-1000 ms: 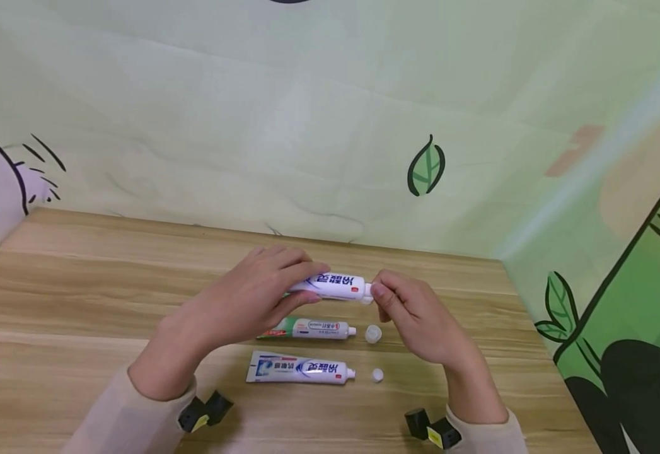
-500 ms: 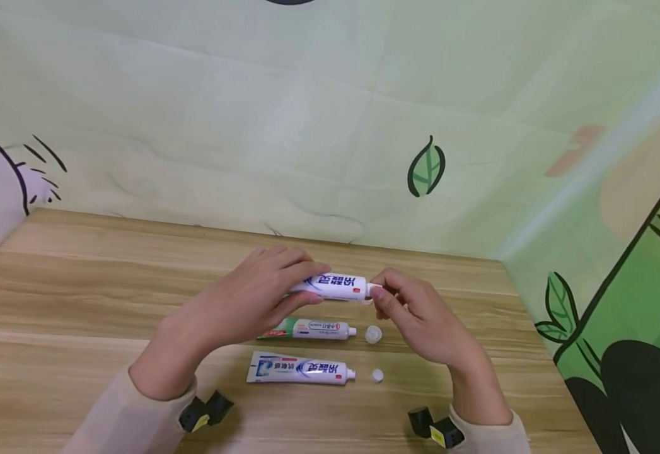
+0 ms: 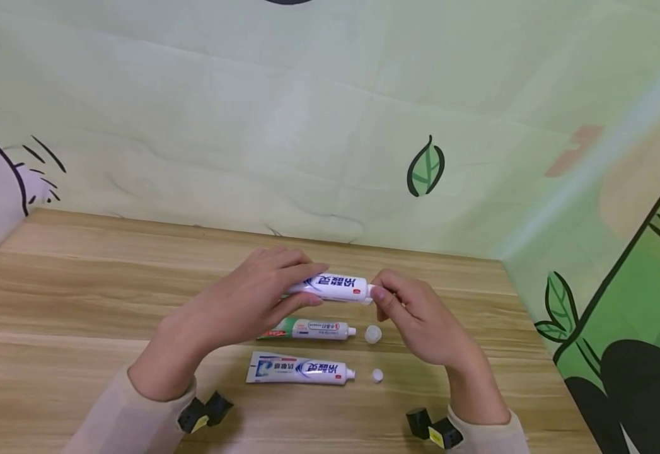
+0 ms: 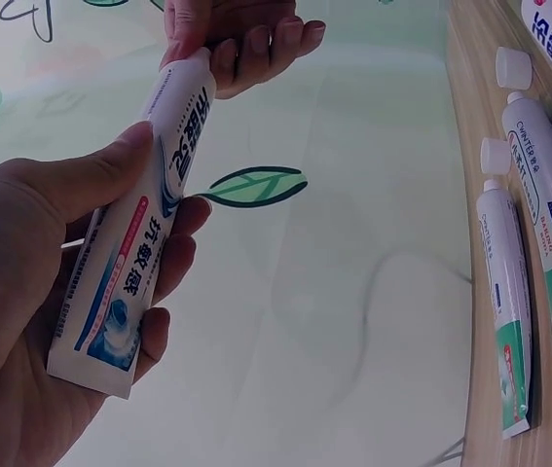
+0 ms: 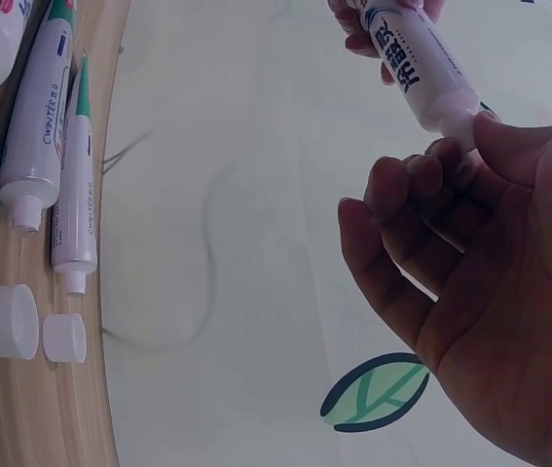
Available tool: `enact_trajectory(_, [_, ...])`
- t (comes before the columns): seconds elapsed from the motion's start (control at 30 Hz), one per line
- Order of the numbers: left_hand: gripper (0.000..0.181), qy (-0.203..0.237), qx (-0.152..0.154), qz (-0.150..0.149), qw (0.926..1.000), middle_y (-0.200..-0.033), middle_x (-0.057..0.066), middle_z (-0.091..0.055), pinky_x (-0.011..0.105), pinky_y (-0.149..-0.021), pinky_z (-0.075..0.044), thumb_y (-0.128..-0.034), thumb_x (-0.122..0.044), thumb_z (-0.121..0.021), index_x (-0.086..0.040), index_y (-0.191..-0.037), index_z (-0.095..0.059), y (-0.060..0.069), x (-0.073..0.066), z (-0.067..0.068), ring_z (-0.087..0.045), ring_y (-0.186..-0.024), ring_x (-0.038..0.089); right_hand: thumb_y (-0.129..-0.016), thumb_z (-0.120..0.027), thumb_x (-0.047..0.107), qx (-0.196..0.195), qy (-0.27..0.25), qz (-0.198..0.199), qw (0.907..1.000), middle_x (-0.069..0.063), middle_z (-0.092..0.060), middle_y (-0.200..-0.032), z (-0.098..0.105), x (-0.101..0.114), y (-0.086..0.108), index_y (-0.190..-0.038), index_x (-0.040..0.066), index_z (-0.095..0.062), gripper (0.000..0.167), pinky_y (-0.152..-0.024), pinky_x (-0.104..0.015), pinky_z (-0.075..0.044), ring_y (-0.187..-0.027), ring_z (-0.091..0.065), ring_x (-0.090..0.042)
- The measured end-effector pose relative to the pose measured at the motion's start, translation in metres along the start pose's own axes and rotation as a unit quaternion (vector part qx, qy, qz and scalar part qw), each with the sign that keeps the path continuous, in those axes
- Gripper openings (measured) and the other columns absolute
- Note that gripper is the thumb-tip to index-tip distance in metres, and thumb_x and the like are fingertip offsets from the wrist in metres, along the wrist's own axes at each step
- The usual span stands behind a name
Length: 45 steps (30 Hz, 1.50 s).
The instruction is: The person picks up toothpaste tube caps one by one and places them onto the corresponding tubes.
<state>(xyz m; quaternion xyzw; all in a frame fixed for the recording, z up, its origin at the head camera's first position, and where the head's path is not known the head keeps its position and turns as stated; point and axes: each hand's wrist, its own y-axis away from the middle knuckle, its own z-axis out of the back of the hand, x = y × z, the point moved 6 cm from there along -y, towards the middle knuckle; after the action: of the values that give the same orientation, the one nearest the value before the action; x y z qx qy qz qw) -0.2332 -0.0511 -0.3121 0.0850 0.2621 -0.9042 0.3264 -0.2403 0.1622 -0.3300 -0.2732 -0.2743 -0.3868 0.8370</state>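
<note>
Toothpaste tube [image 3: 336, 287], white with blue lettering, is held above the wooden tabletop [image 3: 80, 302], between both hands. Left hand [image 3: 241, 302]: fingers and thumb wrap the tube body, grip firmly closed around it. Right hand [image 3: 420, 318]: thumb and fingers pinch the white end piece [image 5: 460, 128]; whether this is a cap or bare nozzle cannot be told. Nearest the person lies a matching blue-lettered tube [image 3: 298, 369], its nozzle facing a small loose cap [image 3: 377, 376]. Beyond it lies a large green-and-white tube [image 3: 323, 330] with a wide cap [image 3: 372, 334] near its nozzle. Alongside, a slimmer green-and-white tube [image 4: 504, 282] points toward another cap [image 4: 495, 156].
</note>
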Motion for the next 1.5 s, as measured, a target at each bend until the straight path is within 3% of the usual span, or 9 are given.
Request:
enact_trajectory(0.27, [0.043, -0.002, -0.005, -0.006, 1.0, -0.113, 0.002, -0.069, 0.042, -0.092, -0.049, -0.1011, -0.031, -0.068, -0.007, -0.137, -0.066, 0.0, -0.001, 0.001, -0.06, -0.099, 0.016, -0.11, -0.048, 0.013, -0.009, 0.014, 0.022, 0.9996, 0.0, -0.058, -0.075, 0.001, 0.001, 0.0, -0.088, 0.018, -0.057, 0.025, -0.061, -0.026, -0.042, -0.067, -0.049, -0.01])
enact_trajectory(0.63, [0.045, 0.001, -0.002, 0.0, 1.0, -0.116, 0.003, -0.07, 0.043, -0.094, -0.05, -0.1007, -0.032, -0.069, -0.006, -0.137, -0.066, -0.003, -0.001, 0.001, -0.062, -0.102, 0.017, -0.111, -0.047, 0.015, -0.008, 0.01, -0.003, 0.9999, 0.0, -0.057, -0.074, 0.002, -0.001, 0.001, -0.085, 0.017, -0.056, 0.027, -0.059, -0.026, -0.041, -0.065, -0.048, -0.011])
enact_trajectory(0.83, [0.046, 0.012, 0.0, 0.002, 0.9999, -0.114, 0.002, -0.07, 0.039, -0.091, -0.053, -0.0998, -0.034, -0.07, -0.006, -0.136, -0.067, -0.003, 0.002, 0.005, -0.062, -0.1, 0.016, -0.11, -0.047, 0.013, -0.006, 0.013, 0.007, 0.9999, -0.001, -0.057, -0.075, 0.005, 0.0, -0.001, -0.089, 0.017, -0.058, 0.024, -0.06, -0.026, -0.041, -0.066, -0.047, -0.012])
enact_trajectory(1.03, [0.047, 0.032, 0.005, 0.023, 0.9992, -0.118, 0.002, -0.071, 0.035, -0.09, -0.056, -0.0986, -0.035, -0.071, -0.008, -0.137, -0.067, 0.0, 0.006, 0.013, -0.064, -0.1, 0.013, -0.11, -0.047, 0.013, -0.006, 0.018, 0.017, 0.9997, 0.001, -0.057, -0.076, 0.008, 0.0, -0.002, -0.09, 0.016, -0.059, 0.024, -0.062, -0.027, -0.043, -0.066, -0.048, -0.013])
enact_trajectory(1.5, [0.047, 0.058, 0.003, 0.041, 0.9975, -0.126, 0.001, -0.068, 0.041, -0.092, -0.054, -0.0988, -0.034, -0.072, -0.012, -0.139, -0.065, 0.015, 0.011, 0.026, -0.062, -0.108, 0.015, -0.11, -0.048, 0.011, -0.011, 0.024, 0.041, 0.9988, 0.0, -0.056, -0.077, 0.012, 0.012, 0.001, -0.091, 0.015, -0.058, 0.022, -0.06, -0.026, -0.041, -0.066, -0.047, -0.011])
